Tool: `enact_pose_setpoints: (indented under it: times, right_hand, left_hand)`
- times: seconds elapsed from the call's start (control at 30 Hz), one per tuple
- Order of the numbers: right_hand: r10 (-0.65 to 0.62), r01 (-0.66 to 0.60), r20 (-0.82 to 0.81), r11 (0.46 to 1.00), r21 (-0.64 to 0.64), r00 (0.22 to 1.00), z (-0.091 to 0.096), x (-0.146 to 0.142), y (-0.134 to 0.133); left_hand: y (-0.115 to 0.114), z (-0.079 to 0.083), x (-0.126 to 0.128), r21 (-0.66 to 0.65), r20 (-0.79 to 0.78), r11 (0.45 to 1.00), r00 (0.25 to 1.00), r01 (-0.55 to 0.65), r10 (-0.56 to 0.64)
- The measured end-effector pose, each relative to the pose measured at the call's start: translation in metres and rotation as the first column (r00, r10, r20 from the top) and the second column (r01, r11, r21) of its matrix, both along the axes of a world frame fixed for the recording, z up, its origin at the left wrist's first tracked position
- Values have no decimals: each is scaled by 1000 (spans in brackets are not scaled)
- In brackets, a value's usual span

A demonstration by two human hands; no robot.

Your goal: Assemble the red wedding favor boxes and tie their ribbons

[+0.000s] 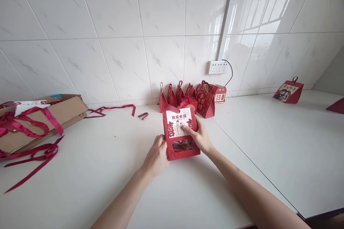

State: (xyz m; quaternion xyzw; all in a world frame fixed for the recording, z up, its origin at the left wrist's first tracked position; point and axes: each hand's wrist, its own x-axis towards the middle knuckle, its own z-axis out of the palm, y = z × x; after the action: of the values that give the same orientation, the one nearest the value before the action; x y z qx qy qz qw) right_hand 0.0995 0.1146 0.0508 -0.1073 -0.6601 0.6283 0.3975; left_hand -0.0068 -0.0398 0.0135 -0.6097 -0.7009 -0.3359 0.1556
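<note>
Between my hands is a red gift box (178,153) with a white printed panel of a couple and a small window low on its front. A ribbon shows at its top. My right hand (201,136) grips the box's right side, thumb across the printed panel. Closed against the lower left edge is my left hand (157,155), its fingertips hidden behind the box. Just beyond the held box stand several finished-looking red boxes with loops, among them a large patterned one (206,104).
At the left lies an open cardboard box (68,109) with dark red ribbons (45,152) spilling out. A short ribbon loop (143,115) rests on the white counter (107,171). Another red box (288,92) stands far right. A power strip (217,67) is on the tiled wall.
</note>
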Motion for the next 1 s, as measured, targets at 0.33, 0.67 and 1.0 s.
enact_pose_setpoints:
  times: [0.33, 0.67, 1.0]
  right_hand:
    - [-20, 24, -39, 995, 93, 999, 0, 4, -1]
    - [288, -283, -6, 943, 178, 957, -11, 2, -29]
    - [-203, 466, -457, 661, 588, 866, 3, 12, -46]
  left_hand:
    - [-6, 12, -1, 86, 509, 978, 835, 191, -208]
    - [-3, 20, 0, 378, 560, 867, 826, -324, 65]
    - [-4, 26, 13, 234, 685, 970, 719, -70, -114]
